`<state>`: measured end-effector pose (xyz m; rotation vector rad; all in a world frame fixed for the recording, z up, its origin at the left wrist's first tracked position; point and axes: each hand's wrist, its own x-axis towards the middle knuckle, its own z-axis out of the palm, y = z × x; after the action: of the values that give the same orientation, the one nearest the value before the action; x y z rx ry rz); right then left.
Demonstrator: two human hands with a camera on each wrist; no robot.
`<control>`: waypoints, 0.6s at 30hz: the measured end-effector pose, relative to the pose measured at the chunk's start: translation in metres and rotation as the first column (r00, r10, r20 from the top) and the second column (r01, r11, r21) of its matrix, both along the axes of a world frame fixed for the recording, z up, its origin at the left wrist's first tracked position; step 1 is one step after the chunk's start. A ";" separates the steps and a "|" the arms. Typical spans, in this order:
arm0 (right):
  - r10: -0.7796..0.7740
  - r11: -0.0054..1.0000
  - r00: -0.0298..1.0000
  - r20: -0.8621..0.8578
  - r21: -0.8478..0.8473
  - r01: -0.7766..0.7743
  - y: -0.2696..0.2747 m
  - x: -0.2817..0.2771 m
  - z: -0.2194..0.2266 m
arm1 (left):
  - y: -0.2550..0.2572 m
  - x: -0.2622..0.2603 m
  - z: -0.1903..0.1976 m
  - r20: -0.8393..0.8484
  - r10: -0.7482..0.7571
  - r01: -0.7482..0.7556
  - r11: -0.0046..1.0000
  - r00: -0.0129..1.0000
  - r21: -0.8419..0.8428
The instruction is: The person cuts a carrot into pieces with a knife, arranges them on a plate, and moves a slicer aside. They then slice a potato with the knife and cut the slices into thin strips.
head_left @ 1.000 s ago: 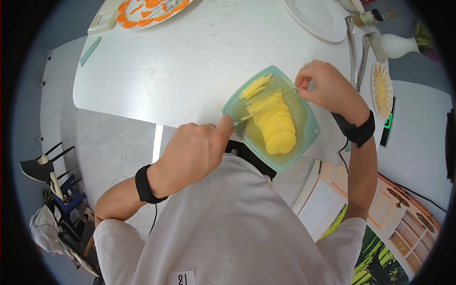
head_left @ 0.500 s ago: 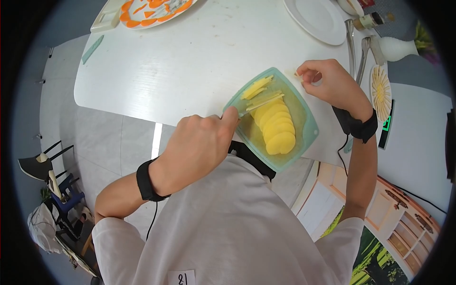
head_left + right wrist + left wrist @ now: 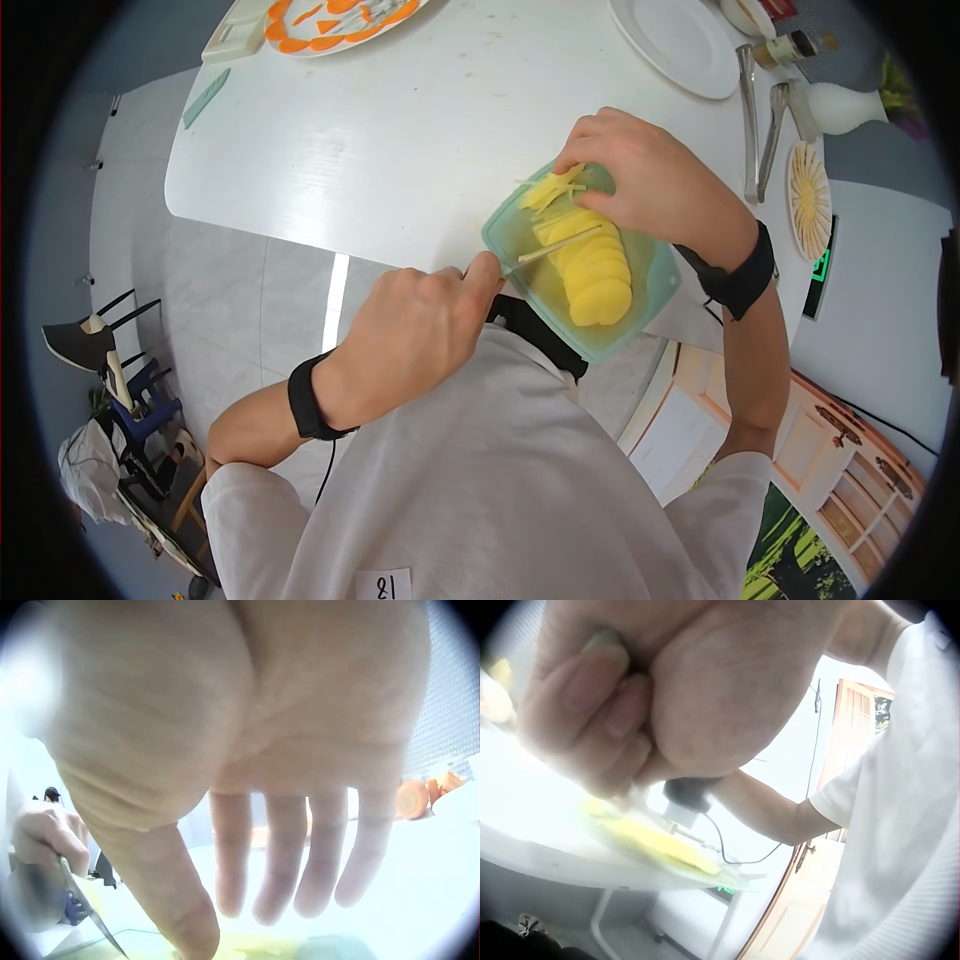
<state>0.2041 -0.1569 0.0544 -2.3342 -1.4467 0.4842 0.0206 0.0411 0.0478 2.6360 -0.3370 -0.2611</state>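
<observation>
In the head view my left hand point(image 3: 420, 320) grips a small knife point(image 3: 94, 911), its blade reaching over a pale green cutting board point(image 3: 545, 292). A thin yellow strip point(image 3: 560, 245) lies along the blade, above a row of overlapping round yellow slices point(image 3: 600, 290), which look like potato. My right hand point(image 3: 650, 175) is over the far end of the board, thumb and fingers apart around a small pile of cut yellow strips point(image 3: 547, 190). The right wrist view shows its fingers fairly straight and pointing down. Curled left fingers fill much of the left wrist view.
Beyond the board, a white plate point(image 3: 680, 50) stands near two metal tongs point(image 3: 770, 140). A plate of orange pieces point(image 3: 325, 43) is at the far left, close to a green peeler-like tool point(image 3: 206, 98). At the right are a dish of pale sticks point(image 3: 808, 200) and a white vase point(image 3: 845, 108).
My right hand has moved from beside the board's right edge to the strip pile at its far end. The left hand, still gripping the knife, has lowered slightly toward me.
</observation>
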 end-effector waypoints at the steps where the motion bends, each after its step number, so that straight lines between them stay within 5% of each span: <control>1: 0.004 1.000 1.000 -0.005 0.020 -0.004 0.000 0.000 0.000 | 0.001 -0.001 0.000 -0.011 0.001 -0.001 1.000 1.000 0.003; 6: 0.052 0.995 0.997 -0.061 0.090 -0.046 0.002 0.004 -0.005 | 0.001 -0.002 0.003 0.007 -0.009 0.009 1.000 1.000 -0.024; 12: 0.053 0.993 0.992 -0.117 -0.097 -0.065 0.016 0.009 -0.005 | 0.001 -0.001 0.004 -0.008 -0.010 0.009 0.999 1.000 -0.030; 18: 0.004 0.994 0.983 -0.183 -0.107 -0.024 0.015 0.018 0.004 | 0.002 -0.002 0.004 -0.003 -0.011 0.011 0.999 1.000 -0.039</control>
<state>0.2222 -0.1421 0.0580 -2.2936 -1.3831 0.7782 0.0181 0.0435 0.0514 2.5959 -0.3518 -0.2597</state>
